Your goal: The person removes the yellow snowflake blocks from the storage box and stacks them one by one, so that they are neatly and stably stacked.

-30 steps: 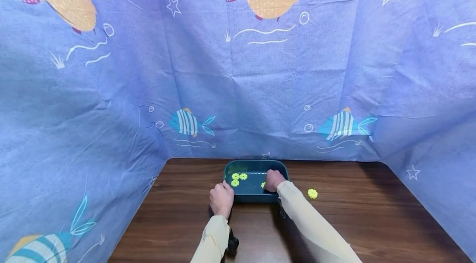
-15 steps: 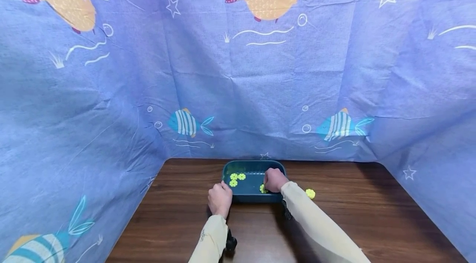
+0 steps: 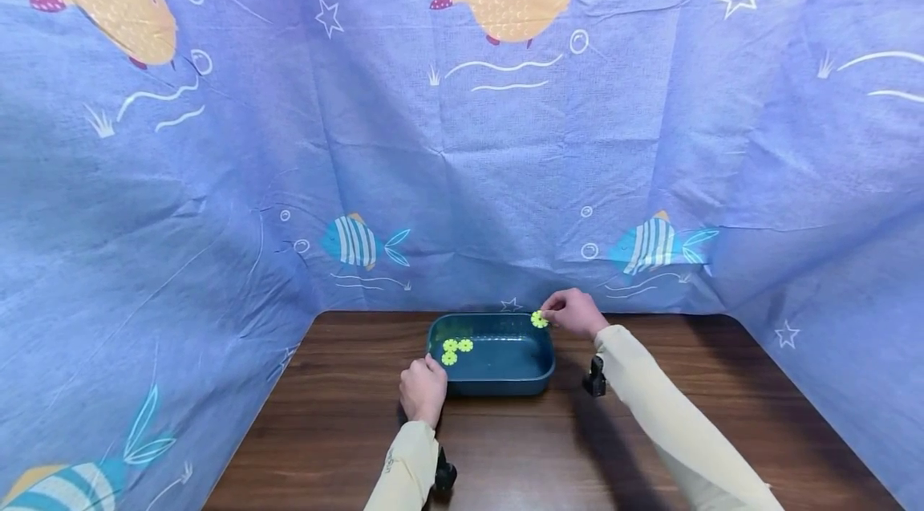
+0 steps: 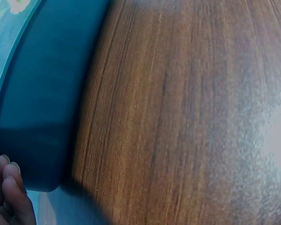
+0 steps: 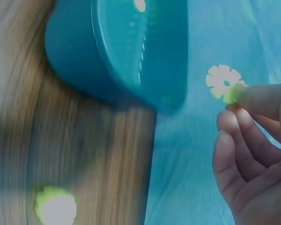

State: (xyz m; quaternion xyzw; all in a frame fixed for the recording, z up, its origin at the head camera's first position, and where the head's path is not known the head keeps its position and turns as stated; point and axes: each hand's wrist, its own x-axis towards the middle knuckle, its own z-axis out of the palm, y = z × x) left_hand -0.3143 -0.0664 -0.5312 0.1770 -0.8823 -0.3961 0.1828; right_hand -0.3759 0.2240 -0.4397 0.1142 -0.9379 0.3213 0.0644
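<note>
My right hand pinches a yellow-green, notched, flower-shaped disc between thumb and finger, raised above the back right corner of a dark teal basin. The right wrist view shows this disc at the fingertips, its other fingers loosely bent. At the basin's near left corner, my left hand holds the rim. Its curled fingers lie against the outer wall in the left wrist view. Three like discs lie together on the left of the basin floor.
Another yellow-green piece lies on the wooden table right of the basin, hidden behind my right arm in the head view. A blue fish-print cloth hangs along the back and sides. Each wrist carries a black device.
My right hand has lifted a disc from the basin's right side and moved it up and away, to the back right corner. The left hand has stayed at the near left corner.
</note>
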